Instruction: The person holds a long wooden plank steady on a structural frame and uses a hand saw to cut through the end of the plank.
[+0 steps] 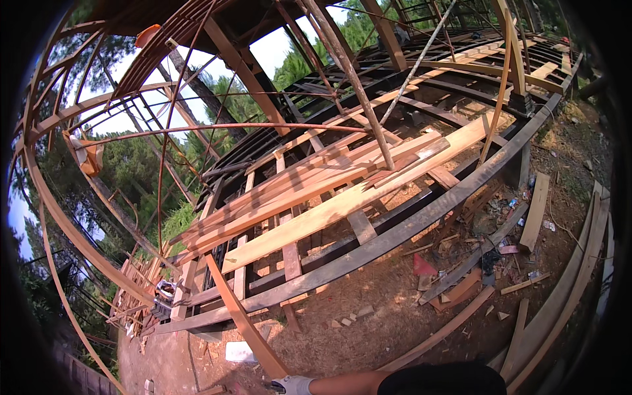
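At the lower edge, my right hand point(293, 384) wears a pale work glove with dark parts, below a bare forearm and a black sleeve. It appears closed on the near end of a long reddish-brown wooden board point(245, 319). From my hand the board slants up and away, and its far end reaches the edge of a timber floor frame point(316, 282). The picture's edge cuts off part of the hand, and its fingertips are hard to make out. My left hand is out of view.
Several loose planks point(342, 210) lie across the frame's joists. A wooden pole point(359, 85) and thin rusty bars point(224, 126) rise around it. Offcuts and litter point(490, 257) cover the dirt at right, beside long curved boards point(559, 303). A white flat object point(240, 352) lies near the board.
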Motion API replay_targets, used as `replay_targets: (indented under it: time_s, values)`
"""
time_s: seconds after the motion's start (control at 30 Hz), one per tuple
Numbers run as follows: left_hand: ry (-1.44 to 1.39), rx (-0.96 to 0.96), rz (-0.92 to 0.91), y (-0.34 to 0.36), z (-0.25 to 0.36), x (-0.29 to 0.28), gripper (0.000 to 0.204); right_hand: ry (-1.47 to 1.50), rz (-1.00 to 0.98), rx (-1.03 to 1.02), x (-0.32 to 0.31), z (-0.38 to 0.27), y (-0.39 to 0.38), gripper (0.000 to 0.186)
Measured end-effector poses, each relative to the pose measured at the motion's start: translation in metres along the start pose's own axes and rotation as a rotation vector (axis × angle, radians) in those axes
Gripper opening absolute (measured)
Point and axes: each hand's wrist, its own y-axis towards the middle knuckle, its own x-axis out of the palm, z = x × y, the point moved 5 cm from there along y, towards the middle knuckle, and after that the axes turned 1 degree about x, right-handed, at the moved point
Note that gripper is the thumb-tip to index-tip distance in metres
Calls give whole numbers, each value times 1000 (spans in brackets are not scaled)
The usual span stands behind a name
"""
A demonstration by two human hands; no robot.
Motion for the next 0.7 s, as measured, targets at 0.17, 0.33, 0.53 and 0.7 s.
replay_targets:
  time_s: [0.17, 0.33, 0.53, 0.7]
  values:
    - [-44, -79, -5, 1, 1, -15, 37, -8, -54, 34, 5, 2, 4, 37]
    - [-114, -137, -18, -3, 6, -19, 41, -35, -32, 27, 15, 18, 5, 39]
    - [-261, -283, -24, -23, -20, -19, 46, 58, -217, 81, 22, 13, 11, 57]
    - [-428, -400, -11, -37, -29, -14, 50, 3, -129, 203, 32, 45, 27, 58]
